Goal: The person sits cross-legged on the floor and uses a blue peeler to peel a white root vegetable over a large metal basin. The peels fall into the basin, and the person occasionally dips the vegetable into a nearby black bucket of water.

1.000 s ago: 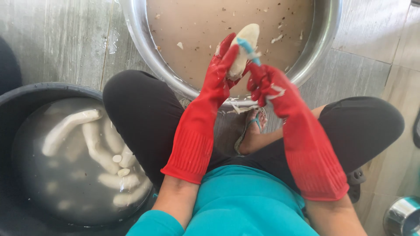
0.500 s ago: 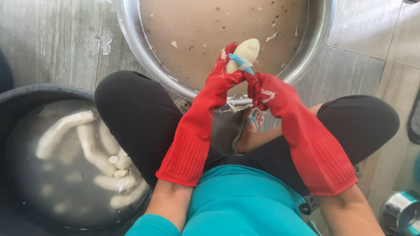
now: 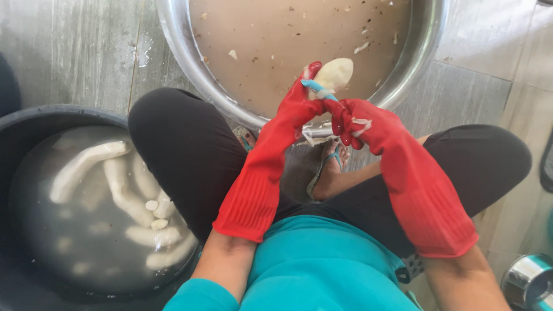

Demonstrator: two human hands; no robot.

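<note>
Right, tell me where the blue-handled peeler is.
Head view, upper middle: the blue-handled peeler lies against the pale root, gripped by the right hand, over the steel basin's near rim.

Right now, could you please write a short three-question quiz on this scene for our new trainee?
1. True or false: the pale root is held above the steel basin of murky brown water.
2. Which hand holds the blue-handled peeler? A) left hand B) right hand
3. Fill in: the peeled white roots soak in the dark tub beside the person's ____ knee.

Key:
1. True
2. B, as far as the view shows; the handle runs toward the right glove.
3. Left
</note>
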